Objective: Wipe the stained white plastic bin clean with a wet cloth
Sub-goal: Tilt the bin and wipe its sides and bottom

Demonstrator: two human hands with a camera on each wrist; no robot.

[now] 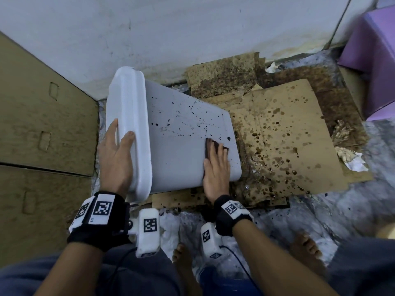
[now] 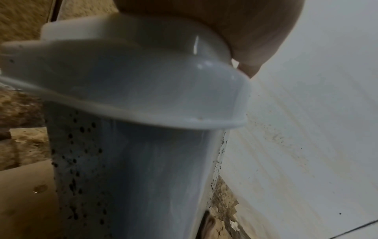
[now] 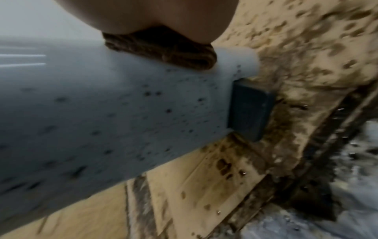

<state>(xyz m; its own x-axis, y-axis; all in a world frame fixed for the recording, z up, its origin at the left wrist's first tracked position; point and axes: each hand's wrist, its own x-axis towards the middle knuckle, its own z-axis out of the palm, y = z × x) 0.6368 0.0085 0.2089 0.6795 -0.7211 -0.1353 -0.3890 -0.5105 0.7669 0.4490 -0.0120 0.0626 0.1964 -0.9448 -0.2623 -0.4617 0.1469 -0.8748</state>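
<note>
The white plastic bin point(image 1: 181, 146) lies on its side on the floor point(image 1: 363, 210), resting across stained cardboard sheets point(image 1: 288, 135) close to the wall point(image 1: 149, 28), its flared rim end toward the left and its base end toward the right. The upward-facing side is speckled with dark spots and thin streaks, densest across its far half; the side seen from the right wrist view is spotted too, and a dark rectangular block point(image 3: 249, 110) sits at the base end.

The dark brown cloth point(image 1: 215, 149) lies flat on the upper side near the base end. The right hand point(image 1: 215, 171) presses it down with straight fingers laid over it, the grip wide and flat rather than curled around the cloth. The left hand point(image 1: 116, 154) holds the rim, thumb on the near face and fingers reaching over its edge, a loose grip around that lip.

Large tan cardboard panels point(image 1: 42, 124) lie at the left. Crumpled paper point(image 1: 350, 157) sits at the right edge of the cardboard, and a purple box point(image 1: 374, 60) stands in the far right corner. Bare feet point(image 1: 181, 257) stand on the wet floor.
</note>
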